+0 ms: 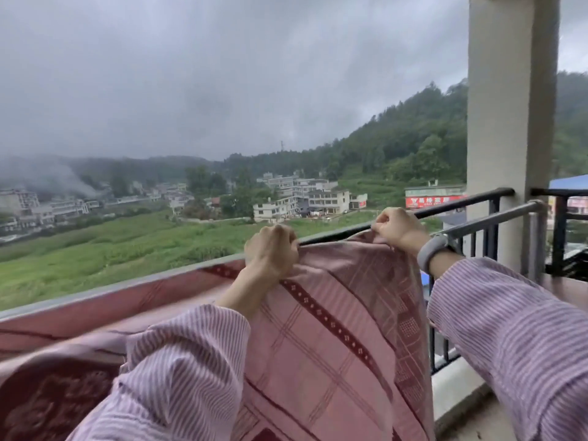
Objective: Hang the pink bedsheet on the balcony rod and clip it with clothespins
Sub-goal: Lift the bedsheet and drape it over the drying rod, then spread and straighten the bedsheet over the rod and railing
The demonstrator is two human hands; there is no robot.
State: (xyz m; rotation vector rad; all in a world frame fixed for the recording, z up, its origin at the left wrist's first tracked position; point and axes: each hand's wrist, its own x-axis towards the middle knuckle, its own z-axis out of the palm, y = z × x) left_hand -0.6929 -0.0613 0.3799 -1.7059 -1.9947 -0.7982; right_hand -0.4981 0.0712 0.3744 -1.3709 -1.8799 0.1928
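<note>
The pink bedsheet (334, 329), checked with dark red patterned bands, lies draped over the balcony rod (490, 219) and hangs down in front of me. My left hand (270, 249) is clenched on the sheet's top edge near the middle. My right hand (397, 229), with a grey band on its wrist, pinches the same edge further right, at the sheet's end. The bare silver rod runs on rightward to a post. No clothespins are in view.
A black railing (477, 198) runs just behind the rod, with vertical bars below it. A white pillar (509, 122) stands at the right. Beyond lie green fields, buildings and a wooded hill under grey cloud. The balcony floor ledge (458, 389) shows at lower right.
</note>
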